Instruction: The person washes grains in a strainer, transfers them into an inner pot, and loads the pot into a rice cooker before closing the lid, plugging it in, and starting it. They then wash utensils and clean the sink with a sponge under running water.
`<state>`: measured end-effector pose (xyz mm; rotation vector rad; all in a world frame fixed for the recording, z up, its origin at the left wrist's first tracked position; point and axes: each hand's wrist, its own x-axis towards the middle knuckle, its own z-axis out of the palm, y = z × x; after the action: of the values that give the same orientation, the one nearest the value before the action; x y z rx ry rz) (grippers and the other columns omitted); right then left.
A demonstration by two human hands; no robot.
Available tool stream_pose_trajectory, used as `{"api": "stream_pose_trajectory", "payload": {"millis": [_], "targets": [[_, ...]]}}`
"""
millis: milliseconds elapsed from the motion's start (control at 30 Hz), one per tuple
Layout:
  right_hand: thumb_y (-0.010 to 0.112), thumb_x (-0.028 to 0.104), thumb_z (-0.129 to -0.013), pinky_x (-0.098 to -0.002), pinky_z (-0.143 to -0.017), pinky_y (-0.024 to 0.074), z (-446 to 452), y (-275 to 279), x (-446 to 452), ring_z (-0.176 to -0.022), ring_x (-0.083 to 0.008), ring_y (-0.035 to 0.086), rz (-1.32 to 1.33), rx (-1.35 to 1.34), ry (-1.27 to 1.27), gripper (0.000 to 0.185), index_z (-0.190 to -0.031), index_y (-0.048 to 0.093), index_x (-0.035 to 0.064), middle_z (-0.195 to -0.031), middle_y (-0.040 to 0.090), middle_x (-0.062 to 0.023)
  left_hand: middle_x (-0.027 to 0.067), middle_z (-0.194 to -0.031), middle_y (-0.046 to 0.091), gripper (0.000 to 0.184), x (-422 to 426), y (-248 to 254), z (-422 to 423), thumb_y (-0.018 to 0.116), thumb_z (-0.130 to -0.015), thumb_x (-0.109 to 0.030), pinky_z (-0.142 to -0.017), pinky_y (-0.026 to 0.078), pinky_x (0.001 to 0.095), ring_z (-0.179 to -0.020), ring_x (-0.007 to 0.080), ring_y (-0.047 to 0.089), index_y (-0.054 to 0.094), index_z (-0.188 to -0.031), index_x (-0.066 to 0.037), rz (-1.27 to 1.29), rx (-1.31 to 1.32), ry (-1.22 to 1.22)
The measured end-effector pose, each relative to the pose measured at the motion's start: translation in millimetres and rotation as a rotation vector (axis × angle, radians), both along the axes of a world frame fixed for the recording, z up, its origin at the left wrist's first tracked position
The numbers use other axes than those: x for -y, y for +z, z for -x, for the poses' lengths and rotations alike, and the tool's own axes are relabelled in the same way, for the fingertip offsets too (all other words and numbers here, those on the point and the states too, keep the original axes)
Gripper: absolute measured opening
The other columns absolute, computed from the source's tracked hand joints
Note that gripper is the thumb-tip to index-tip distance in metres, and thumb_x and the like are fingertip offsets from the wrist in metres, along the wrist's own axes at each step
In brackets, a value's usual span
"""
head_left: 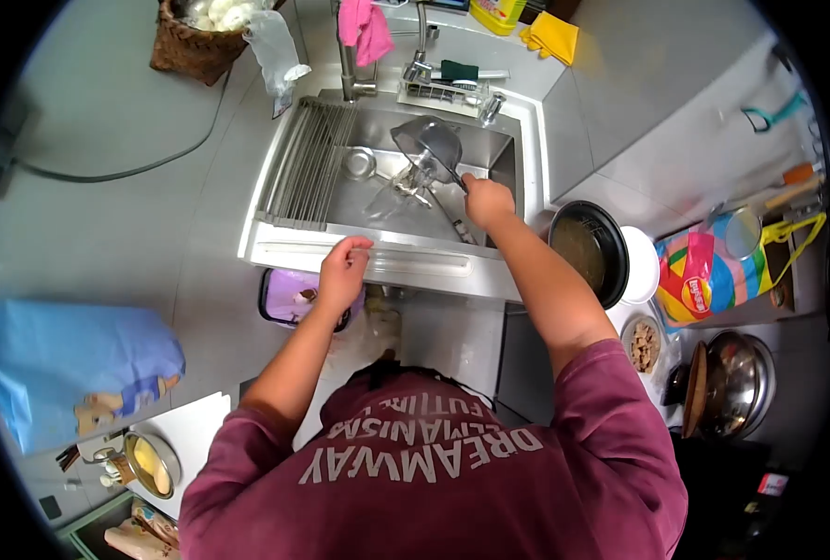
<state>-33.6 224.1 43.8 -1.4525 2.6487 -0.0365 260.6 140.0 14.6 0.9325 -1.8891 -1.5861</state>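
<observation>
The right hand [488, 200] pinches the handle [457, 178] of a grey pan [426, 140], which tilts over the far half of the sink [345, 203]. The left hand [342, 273] is at the sink's near side, its grip partly spread, fingers [351, 244] loosely curled.

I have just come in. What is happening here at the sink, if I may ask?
A person's right hand has a dark long-handled scoop in its grip, tilted over the sink; water seems to be falling beneath it. The left hand looks empty, fingers loosely curled, near the sink's front edge. To the right stands a black pot with murky liquid inside.
</observation>
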Motion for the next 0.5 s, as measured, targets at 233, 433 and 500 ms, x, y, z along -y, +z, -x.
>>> {"api": "stream_pose_trajectory", "payload": {"millis": [233, 433, 500], "targets": [[0.05, 0.01, -0.086, -0.0403, -0.064, 0.0545, 5.4, 5.5, 4.4, -0.078, -0.0267, 0.069, -0.054, -0.296, 0.324, 0.026, -0.111, 0.056, 0.0093, -0.09, 0.066, -0.0137, 0.0091, -0.101, 0.063, 0.017, 54.0, -32.9, 63.7, 0.057, -0.088, -0.006, -0.069, 0.05, 0.0283, -0.079, 0.0157, 0.06, 0.063, -0.103, -0.003, 0.06, 0.027, -0.087], [0.049, 0.016, -0.087, -0.0423, -0.066, 0.0544, 35.9, -10.5, 2.8, -0.076, -0.0321, 0.068, -0.227, -0.146, 0.006, 0.028, -0.114, 0.054, 0.0075, -0.086, 0.069, -0.0176, 0.0101, -0.103, 0.061, 0.019, 69.4, -18.0, 95.9, 0.057, -0.085, -0.005, -0.069, 0.051, 0.0301, -0.082, 0.0199, 0.061, 0.063, -0.103, -0.005, 0.147, 0.048, -0.138], [0.05, 0.015, -0.087, -0.0454, -0.068, 0.054, 25.3, 16.1, 7.4, -0.076, -0.0353, 0.068, -0.101, -0.096, -0.004, 0.034, -0.12, 0.052, 0.007, -0.083, 0.069, -0.0184, 0.0108, -0.104, 0.061, 0.02, 69.4, -13.1, 103.3, 0.057, -0.084, -0.005, -0.071, 0.051, 0.0317, -0.085, 0.0225, 0.061, 0.062, -0.103, -0.005, 0.198, 0.048, -0.132]]}}
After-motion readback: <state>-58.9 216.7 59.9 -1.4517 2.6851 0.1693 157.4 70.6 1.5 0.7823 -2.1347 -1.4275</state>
